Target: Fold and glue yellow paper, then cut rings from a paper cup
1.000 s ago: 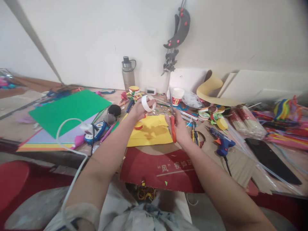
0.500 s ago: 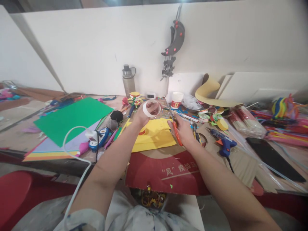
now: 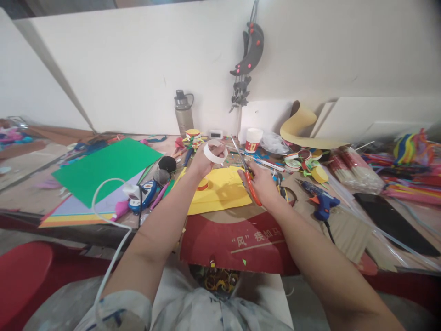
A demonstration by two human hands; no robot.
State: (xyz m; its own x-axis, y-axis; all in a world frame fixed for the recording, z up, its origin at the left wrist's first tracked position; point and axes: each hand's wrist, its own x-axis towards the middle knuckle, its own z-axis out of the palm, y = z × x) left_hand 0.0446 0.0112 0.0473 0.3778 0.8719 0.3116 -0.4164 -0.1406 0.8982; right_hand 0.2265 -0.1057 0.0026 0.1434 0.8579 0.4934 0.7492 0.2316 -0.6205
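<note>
My left hand (image 3: 201,162) is closed on a white ring (image 3: 209,155) that looks like a paper band, with some fingers reaching inside it. In my right hand (image 3: 265,185) is a pair of scissors (image 3: 254,191) with orange handles. Its blades point up and away from me, to the right of the ring and apart from it. Below both hands lies yellow sheet material (image 3: 225,191) on red and brown cardboard (image 3: 237,248). Close to my left wrist, a small round red-and-yellow piece (image 3: 202,185) rests on the yellow sheet.
On the right are a blue glue gun (image 3: 325,205), a black phone (image 3: 394,224) and wrapped sticks (image 3: 356,171). A paper cup (image 3: 254,139) and bottle (image 3: 183,116) stand at the back. Leftward lie a green sheet (image 3: 108,168) and a white cable (image 3: 113,257).
The white ring has tipped so its opening faces more upward. The scissors' tips have swung slightly left, toward the ring. The whole view has shifted a little.
</note>
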